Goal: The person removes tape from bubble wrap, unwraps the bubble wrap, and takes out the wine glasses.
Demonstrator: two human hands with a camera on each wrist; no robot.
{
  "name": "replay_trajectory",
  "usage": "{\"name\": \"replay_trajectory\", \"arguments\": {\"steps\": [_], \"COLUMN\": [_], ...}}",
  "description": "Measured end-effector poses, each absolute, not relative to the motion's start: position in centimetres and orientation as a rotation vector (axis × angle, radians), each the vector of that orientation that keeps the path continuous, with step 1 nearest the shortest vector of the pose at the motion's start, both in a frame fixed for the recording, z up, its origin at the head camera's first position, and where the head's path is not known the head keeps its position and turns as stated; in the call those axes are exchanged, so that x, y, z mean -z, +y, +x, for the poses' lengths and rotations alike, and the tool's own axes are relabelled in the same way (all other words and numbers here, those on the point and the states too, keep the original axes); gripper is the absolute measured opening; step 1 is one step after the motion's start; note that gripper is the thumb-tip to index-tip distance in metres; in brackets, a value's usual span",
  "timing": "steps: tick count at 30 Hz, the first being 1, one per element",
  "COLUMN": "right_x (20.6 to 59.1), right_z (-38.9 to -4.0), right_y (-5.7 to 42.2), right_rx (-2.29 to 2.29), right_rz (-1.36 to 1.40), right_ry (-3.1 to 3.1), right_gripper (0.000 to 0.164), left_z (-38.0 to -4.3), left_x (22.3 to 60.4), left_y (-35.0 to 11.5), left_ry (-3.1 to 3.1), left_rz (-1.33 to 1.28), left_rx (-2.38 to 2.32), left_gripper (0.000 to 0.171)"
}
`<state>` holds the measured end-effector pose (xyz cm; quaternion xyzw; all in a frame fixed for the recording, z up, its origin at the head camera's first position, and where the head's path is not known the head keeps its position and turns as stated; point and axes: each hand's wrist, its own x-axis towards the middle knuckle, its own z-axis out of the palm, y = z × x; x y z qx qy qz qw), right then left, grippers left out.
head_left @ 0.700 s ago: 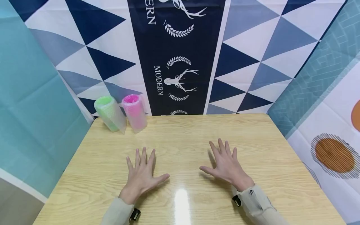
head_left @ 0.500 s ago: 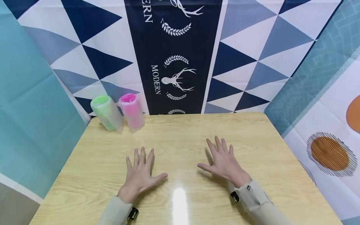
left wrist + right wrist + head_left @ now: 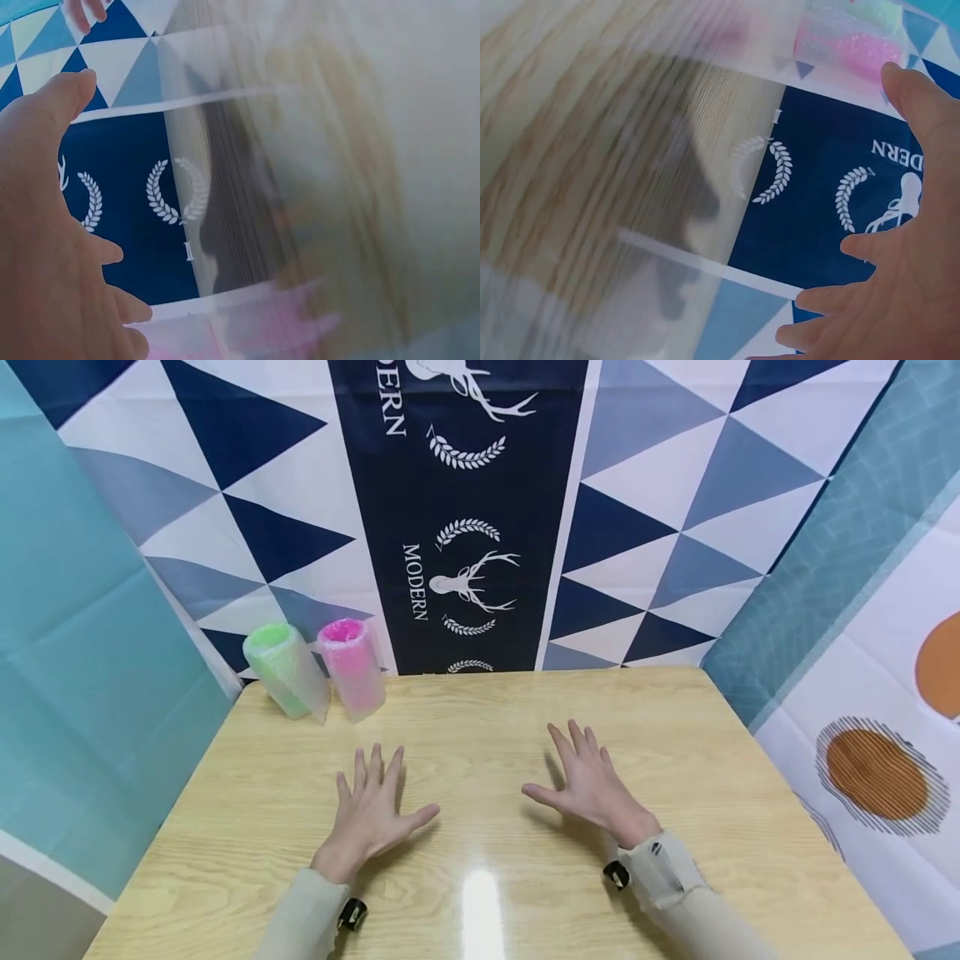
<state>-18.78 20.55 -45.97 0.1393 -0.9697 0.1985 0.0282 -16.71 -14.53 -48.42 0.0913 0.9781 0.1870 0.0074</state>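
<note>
Fingers spread, my left hand [image 3: 367, 818] hovers palm down low over the left half of the wooden table, with a shadow beside it and nothing in its grasp. My right hand [image 3: 595, 785] mirrors it on the right half, thumb pointing inward, and it too holds nothing. Beyond the left hand, at the table's back left corner, stand two rolls of translucent plastic: a green roll [image 3: 288, 672] leaning slightly and a pink roll [image 3: 351, 670] beside it. The right wrist view catches part of the pink roll [image 3: 866, 54] past the thumb.
The pale wooden table [image 3: 480, 735] ends at a back wall hung with patterned cloth [image 3: 465, 510]. Teal cloth [image 3: 97, 635] bounds the left side, and a white sheet with orange circles [image 3: 877, 777] hangs to the right. A black band [image 3: 352, 913] sits at the left wrist.
Both hands keep their spread pose and have shifted only slightly, the right a little inward. The head view has moved a little. The two rolls stay where they were.
</note>
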Motion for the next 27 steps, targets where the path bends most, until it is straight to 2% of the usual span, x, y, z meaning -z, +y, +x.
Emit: {"name": "replay_trajectory", "arguments": {"steps": [9, 27], "right_x": [46.8, 46.8], "right_z": [-19.2, -19.5], "right_y": [19.7, 16.7], "right_rx": [-0.628, -0.826], "right_rz": [0.445, 0.499], "right_ry": [-3.010, -2.993], "right_gripper": [0.113, 0.114], "left_z": [-17.6, -20.5], "left_x": [48.7, 46.9], "left_y": [-15.9, -18.4], "left_ry": [3.052, 3.088], "left_rz": [0.291, 0.279], "left_rx": [-0.598, -0.573], "left_gripper": [0.114, 0.113]}}
